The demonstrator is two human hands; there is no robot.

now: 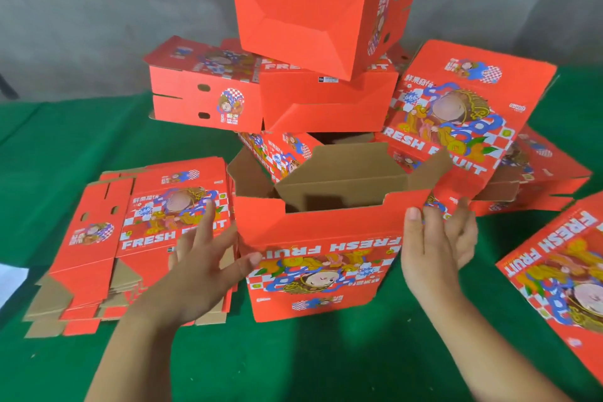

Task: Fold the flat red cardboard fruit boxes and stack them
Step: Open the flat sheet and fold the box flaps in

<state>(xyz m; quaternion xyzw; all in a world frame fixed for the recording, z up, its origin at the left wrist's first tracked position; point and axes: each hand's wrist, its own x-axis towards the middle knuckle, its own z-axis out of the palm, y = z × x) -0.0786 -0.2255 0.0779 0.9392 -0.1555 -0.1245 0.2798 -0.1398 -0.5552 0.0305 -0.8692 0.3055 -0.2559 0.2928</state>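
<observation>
I see the half-folded box (pixel 321 258) standing open-topped on the green counter (pixel 81 147), my left hand (pixel 199 258) spread beside its left wall, fingers relaxed, my right hand (pixel 437 248) loose-fingered at its right corner, flat stack (pixel 146 238) left, folded boxes (pixel 313 52) piled behind

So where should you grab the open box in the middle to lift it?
Take the open box by its two short side walls, one hand from the left, one from the right. It stands upright with loose flaps on top, so those would bend.

Bright even light, soft shadows, slightly blurred overall, wide-angle bending at edges
</observation>
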